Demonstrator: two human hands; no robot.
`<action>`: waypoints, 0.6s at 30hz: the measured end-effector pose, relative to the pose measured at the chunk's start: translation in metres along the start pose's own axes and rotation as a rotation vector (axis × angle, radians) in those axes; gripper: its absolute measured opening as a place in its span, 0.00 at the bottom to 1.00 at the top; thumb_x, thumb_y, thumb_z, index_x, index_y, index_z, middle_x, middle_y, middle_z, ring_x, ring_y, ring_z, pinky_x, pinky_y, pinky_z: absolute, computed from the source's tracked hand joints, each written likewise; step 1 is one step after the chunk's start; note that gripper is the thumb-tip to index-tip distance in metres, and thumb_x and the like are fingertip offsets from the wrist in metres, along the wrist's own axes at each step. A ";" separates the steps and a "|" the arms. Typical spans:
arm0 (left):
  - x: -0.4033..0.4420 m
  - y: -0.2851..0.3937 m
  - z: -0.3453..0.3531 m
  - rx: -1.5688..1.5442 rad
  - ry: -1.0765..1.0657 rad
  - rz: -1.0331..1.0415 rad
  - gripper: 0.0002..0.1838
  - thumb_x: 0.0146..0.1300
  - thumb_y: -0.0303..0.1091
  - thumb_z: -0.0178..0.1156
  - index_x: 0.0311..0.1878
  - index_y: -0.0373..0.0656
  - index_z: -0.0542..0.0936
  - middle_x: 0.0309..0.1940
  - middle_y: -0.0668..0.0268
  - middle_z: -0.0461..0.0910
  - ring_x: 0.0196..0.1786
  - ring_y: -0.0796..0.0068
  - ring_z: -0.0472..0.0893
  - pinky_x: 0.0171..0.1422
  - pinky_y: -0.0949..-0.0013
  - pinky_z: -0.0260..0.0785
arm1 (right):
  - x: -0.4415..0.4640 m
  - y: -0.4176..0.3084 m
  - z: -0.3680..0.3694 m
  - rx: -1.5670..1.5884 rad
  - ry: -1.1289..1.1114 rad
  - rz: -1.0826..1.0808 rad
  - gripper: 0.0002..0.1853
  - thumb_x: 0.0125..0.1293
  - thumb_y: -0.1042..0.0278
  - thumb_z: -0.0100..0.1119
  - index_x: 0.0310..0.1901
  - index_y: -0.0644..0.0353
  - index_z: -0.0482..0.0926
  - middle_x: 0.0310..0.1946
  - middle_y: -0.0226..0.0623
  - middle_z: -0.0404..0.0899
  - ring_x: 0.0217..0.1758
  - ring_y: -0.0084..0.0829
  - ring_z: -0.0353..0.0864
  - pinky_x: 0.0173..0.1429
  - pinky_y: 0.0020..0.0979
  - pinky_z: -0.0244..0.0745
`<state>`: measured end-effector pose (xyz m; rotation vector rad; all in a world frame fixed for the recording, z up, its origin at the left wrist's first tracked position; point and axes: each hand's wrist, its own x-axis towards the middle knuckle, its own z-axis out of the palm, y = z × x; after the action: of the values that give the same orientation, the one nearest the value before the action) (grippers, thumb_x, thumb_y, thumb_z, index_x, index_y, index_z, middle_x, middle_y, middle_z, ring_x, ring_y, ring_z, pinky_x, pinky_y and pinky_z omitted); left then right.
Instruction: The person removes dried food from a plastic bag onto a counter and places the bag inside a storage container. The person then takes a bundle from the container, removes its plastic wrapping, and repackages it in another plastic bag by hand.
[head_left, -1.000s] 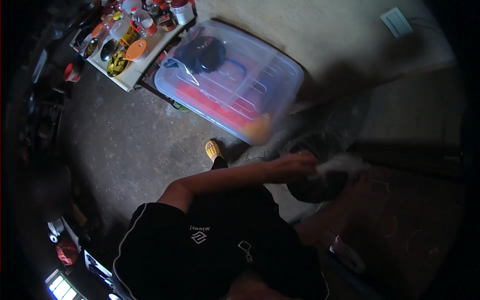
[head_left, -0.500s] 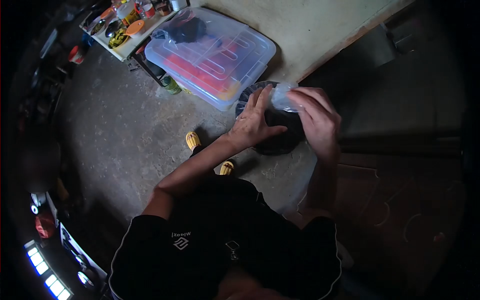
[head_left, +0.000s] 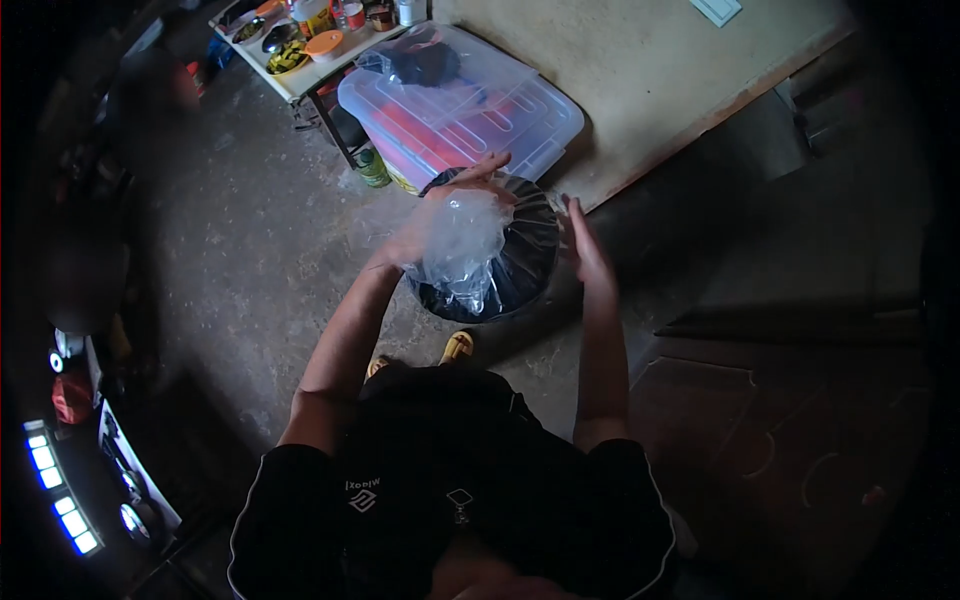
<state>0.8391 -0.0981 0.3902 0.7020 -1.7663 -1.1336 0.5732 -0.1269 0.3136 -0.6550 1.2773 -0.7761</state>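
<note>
A round, dark object wrapped in clear plastic (head_left: 530, 240) is in front of my body, above the floor. Loose clear plastic (head_left: 462, 235) bunches over its left part. My left hand (head_left: 430, 225) lies at the left side of the bundle, partly behind the see-through plastic, with fingers reaching over its top edge. At the right edge, my right hand (head_left: 583, 240) stands upright with its fingers extended, its palm side facing the bundle. What supports the bundle underneath is hidden.
Behind the bundle stands a lidded plastic storage box (head_left: 460, 110) with a dark bagged item (head_left: 425, 62) on it. A table (head_left: 295, 82) holds bowls and bottles at the upper left. A green bottle (head_left: 372, 168) is beneath. Brown panel (head_left: 760, 420) at right.
The round bundle has shifted left, and its loose plastic now spreads over the left part. My hands have moved apart to opposite sides; my right hand has let go of the gathered plastic.
</note>
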 end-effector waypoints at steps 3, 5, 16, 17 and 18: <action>-0.025 -0.010 -0.036 0.270 -0.024 0.108 0.23 0.55 0.32 0.60 0.55 0.41 0.73 0.50 0.63 0.78 0.61 0.66 0.67 0.69 0.61 0.55 | 0.016 0.039 0.044 0.166 -0.276 -0.100 0.43 0.61 0.53 0.60 0.70 0.60 0.47 0.65 0.38 0.60 0.63 0.30 0.63 0.60 0.33 0.63; -0.052 -0.005 -0.050 0.223 0.205 -0.031 0.21 0.56 0.30 0.58 0.55 0.40 0.74 0.45 0.62 0.80 0.51 0.69 0.76 0.61 0.65 0.65 | 0.024 0.062 0.078 0.178 -0.396 -0.165 0.45 0.57 0.63 0.64 0.70 0.63 0.45 0.60 0.43 0.65 0.58 0.31 0.69 0.57 0.31 0.68; -0.200 0.003 -0.168 0.088 1.184 -0.446 0.15 0.60 0.37 0.57 0.43 0.35 0.73 0.27 0.64 0.73 0.27 0.76 0.71 0.31 0.70 0.63 | -0.081 0.213 0.255 -0.845 -1.089 -0.311 0.24 0.60 0.62 0.61 0.56 0.63 0.72 0.45 0.43 0.80 0.48 0.30 0.81 0.51 0.26 0.73; -0.215 0.000 -0.178 0.130 1.247 -0.538 0.16 0.61 0.37 0.58 0.47 0.35 0.74 0.31 0.63 0.75 0.31 0.74 0.72 0.35 0.68 0.65 | -0.077 0.202 0.260 -0.824 -0.885 -0.369 0.23 0.61 0.63 0.59 0.56 0.63 0.72 0.46 0.40 0.80 0.48 0.29 0.80 0.49 0.28 0.74; -0.232 -0.001 -0.185 0.230 1.232 -0.471 0.17 0.61 0.37 0.58 0.48 0.35 0.74 0.32 0.63 0.75 0.33 0.73 0.73 0.37 0.68 0.66 | -0.066 0.202 0.259 -0.709 -0.706 -0.367 0.21 0.62 0.64 0.58 0.56 0.61 0.72 0.45 0.38 0.81 0.47 0.28 0.80 0.48 0.27 0.74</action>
<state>1.1068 0.0164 0.3341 1.5753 -0.6663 -0.5013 0.8496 0.0465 0.2375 -1.6071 0.7497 -0.2918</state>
